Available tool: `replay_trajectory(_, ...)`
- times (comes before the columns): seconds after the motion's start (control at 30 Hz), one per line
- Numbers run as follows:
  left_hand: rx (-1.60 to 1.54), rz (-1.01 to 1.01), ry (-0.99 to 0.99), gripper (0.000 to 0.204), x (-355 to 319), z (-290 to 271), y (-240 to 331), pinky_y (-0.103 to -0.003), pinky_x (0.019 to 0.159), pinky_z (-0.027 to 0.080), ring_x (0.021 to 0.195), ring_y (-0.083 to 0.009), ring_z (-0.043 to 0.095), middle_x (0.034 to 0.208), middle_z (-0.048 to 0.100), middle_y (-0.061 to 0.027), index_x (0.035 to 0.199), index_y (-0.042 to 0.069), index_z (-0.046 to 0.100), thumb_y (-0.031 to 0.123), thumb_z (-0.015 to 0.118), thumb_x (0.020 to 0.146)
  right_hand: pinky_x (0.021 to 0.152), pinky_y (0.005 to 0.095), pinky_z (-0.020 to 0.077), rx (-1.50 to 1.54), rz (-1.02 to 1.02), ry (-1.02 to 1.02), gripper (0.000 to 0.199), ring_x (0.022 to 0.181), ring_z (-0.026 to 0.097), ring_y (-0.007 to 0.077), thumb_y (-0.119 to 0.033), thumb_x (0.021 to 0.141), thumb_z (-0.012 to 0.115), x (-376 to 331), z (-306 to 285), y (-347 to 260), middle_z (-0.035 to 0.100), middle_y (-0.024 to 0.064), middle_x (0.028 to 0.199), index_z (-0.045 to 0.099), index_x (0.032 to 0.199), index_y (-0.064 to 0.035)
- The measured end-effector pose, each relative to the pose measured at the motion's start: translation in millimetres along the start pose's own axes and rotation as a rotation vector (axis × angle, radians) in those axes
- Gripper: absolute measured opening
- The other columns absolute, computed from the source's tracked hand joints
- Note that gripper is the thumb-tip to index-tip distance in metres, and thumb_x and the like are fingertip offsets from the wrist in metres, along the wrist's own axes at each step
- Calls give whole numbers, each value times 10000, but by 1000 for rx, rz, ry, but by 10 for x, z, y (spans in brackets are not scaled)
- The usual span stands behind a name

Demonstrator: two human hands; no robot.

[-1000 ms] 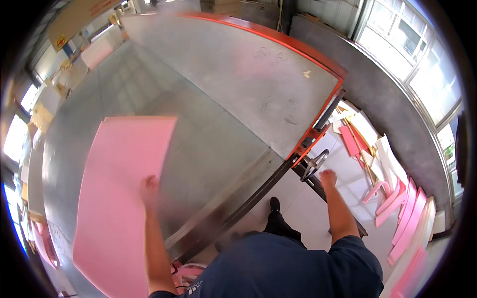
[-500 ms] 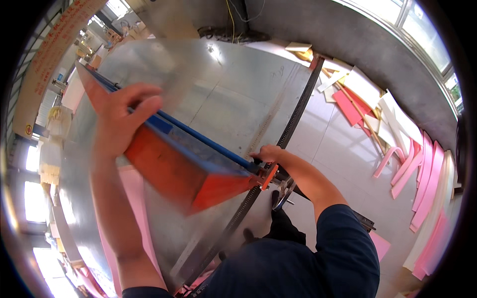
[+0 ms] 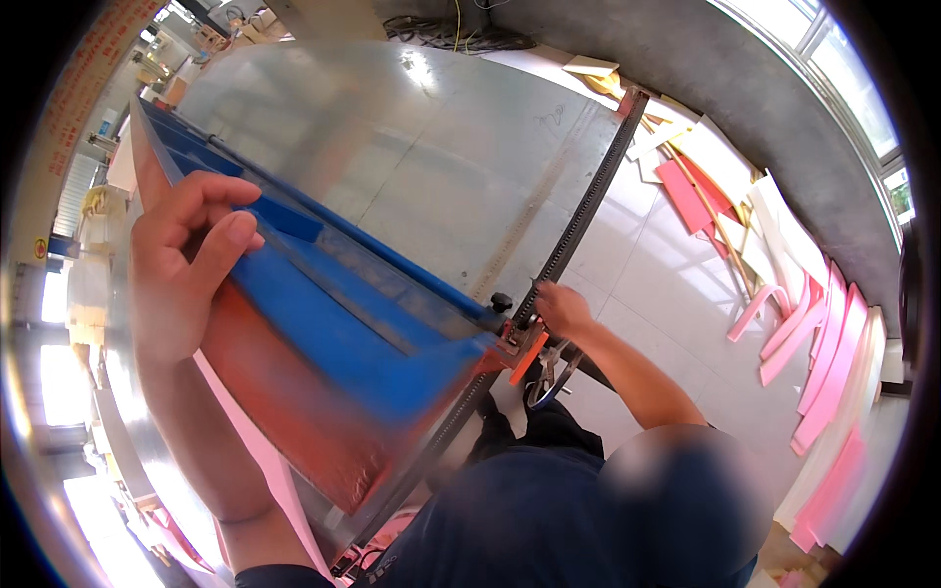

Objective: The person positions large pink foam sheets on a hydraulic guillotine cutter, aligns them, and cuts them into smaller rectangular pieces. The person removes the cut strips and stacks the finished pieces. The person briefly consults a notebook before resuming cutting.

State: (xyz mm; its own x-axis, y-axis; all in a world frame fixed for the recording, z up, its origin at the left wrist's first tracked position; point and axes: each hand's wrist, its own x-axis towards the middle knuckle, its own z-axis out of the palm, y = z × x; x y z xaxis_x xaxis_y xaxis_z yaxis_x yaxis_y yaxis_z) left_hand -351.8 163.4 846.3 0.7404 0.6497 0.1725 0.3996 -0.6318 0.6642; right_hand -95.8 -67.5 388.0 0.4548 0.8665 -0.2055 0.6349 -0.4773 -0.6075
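Note:
A long metal cover (image 3: pixel 323 314), blue inside and orange outside, tilts toward me across the left of the sheet-metal table. Over its upper long edge curl the fingers and thumb of my left hand (image 3: pixel 186 255), closed on it. My right hand (image 3: pixel 566 313) is beside the toothed rail (image 3: pixel 588 211) at the cover's near end, its fingers bent in and partly hidden; what they hold, if anything, does not show. Left of that hand stands a black knob (image 3: pixel 501 301), apart from it. Just below are an orange bracket (image 3: pixel 529 358) and a handwheel (image 3: pixel 554 377).
Beyond the cover stretches the grey metal table (image 3: pixel 441 147). Along the right wall lie pink foam strips (image 3: pixel 828 343) and white and red offcuts (image 3: pixel 691 186). Black cables (image 3: pixel 456 34) lie at the far wall. Another pink strip (image 3: pixel 240 416) is under the cover's left side.
The cover has tipped toward the left and me, showing more of its blue inside. My left hand has moved left with it. My right hand has left the black knob and moved right.

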Motion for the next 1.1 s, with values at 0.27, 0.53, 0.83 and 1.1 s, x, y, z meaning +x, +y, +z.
replay_trajectory(0.27, 59, -12, 14, 283, -98, -45, -3, -221, 729, 443, 768, -87, 609, 756, 641, -19, 1108, -5, 646, 193, 638, 906, 612, 409, 436, -52, -549, 415, 308, 550, 546, 262, -201, 725, 722, -1098, 121, -188, 524, 33, 542, 498, 524, -133)
replay_trajectory(0.53, 107, 92, -8, 318, 423, 65, -11, -220, 712, 453, 766, -77, 615, 798, 657, -24, 1102, 36, 664, 321, 637, 963, 496, 334, 451, 352, 452, 75, 373, 512, 592, 151, -281, 911, 642, 71, -500, 804, 607, 41, 545, 647, 660, -5)
replay_trajectory(0.83, 256, 119, 73, 447, 865, 565, 289, -367, 762, 522, 818, -244, 676, 827, 701, -155, 918, -5, 711, 439, 656, 914, 656, 468, 482, -326, -289, 282, 274, 619, 605, 319, -269, 842, 679, -578, -608, 442, 585, 106, 585, 598, 641, -100)
replay_trajectory(1.1, 275, 313, 64, 499, 848, 494, 508, -434, 835, 526, 886, -362, 683, 920, 710, -243, 893, -40, 729, 454, 656, 895, 575, 468, 431, -144, -336, 327, 389, 544, 566, 353, -305, 864, 652, -258, -790, 851, 537, 150, 537, 581, 590, -37)
